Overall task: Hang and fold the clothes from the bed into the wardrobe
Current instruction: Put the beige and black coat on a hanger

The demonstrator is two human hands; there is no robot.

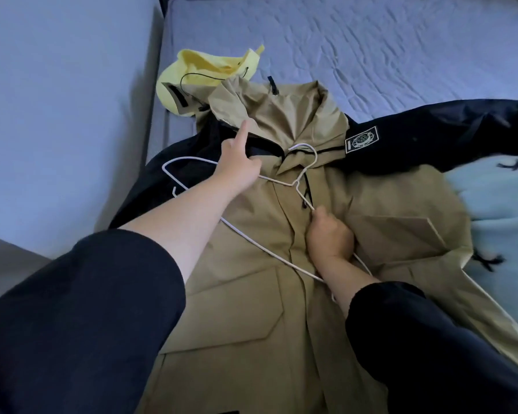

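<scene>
Nearest, two dark navy sleeves, one on each forearm, enter from the bottom edge.

Item 1: jacket (pixel 237 309), khaki body with navy arms, lying front-up on the bed (pixel 401 55), hem toward the viewer and collar away. Flap pockets on the chest and lower front; front closed. A rectangular patch (pixel 361 140) sits on the navy arm to the right.

Item 2: right hand (pixel 329 234), over the jacket's centre front. Its fingers are curled tight round one wire arm of the hanger.

Item 3: hanger (pixel 281 182), thin white wire, lying flat across the jacket's chest, hook pointing toward the collar, one shoulder reaching over the navy arm on the left.

Item 4: left hand (pixel 240 165), farther up, at the jacket's left shoulder. Index finger straight, its tip touching the khaki collar fabric; the other fingers are folded under. The hanger wire passes beneath this hand, and whether the folded fingers grip it cannot be told.

Item 5: pale yellow garment (pixel 198 73), crumpled, with a dark drawcord, touching the jacket's collar at the far left edge of the bed.

Item 6: light blue garment (pixel 497 210) with small dark aeroplane figures, at the right, partly under the jacket's side.

Item 7: the bed's quilted blue-grey surface, bare beyond the collar; pale wall (pixel 57 85) to the left.
</scene>
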